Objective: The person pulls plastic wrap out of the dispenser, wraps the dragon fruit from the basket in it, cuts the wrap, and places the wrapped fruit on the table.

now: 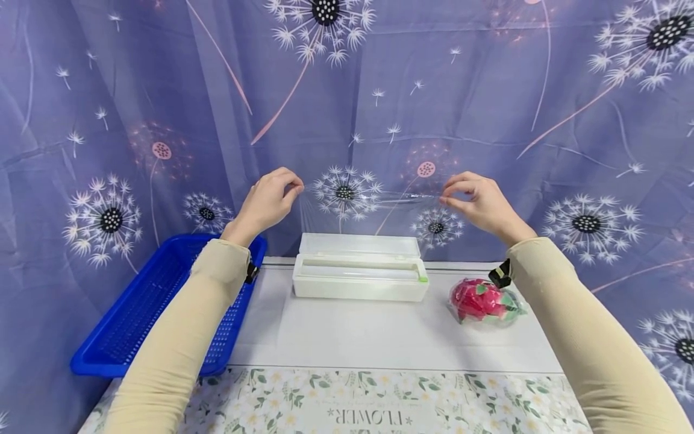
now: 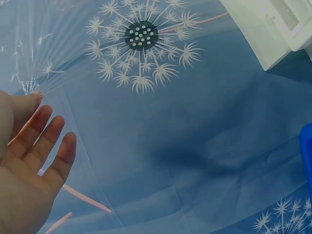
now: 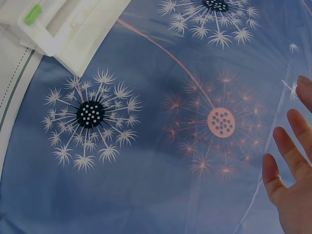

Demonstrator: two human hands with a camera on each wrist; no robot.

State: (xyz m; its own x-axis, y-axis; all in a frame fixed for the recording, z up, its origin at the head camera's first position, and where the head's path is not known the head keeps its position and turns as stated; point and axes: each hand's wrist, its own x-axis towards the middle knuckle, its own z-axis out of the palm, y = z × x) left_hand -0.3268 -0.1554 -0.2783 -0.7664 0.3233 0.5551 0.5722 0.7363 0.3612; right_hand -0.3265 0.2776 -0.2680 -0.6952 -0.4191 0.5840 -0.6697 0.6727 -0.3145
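A clear sheet of cling film [image 1: 414, 196] is stretched between both raised hands, in front of the curtain. My left hand [image 1: 268, 202] pinches one end; in the left wrist view the film [image 2: 30, 80] gathers into creases at the thumb. At the other end, my right hand [image 1: 482, 202] pinches the film between thumb and fingertips. Below and between the hands stands a white cling film dispenser box [image 1: 358, 290], its lid [image 1: 358, 245] raised and a roll [image 1: 358, 272] inside. Under the right wrist lies a pink and green dragon fruit [image 1: 479, 299] in clear film.
A blue perforated basket [image 1: 89, 366] stands on the left, partly behind the left forearm. The white table [image 1: 336, 337] has a flower-patterned cloth [image 1: 260, 401] along its front. A purple dandelion-print curtain [image 1: 303, 126] hangs close behind.
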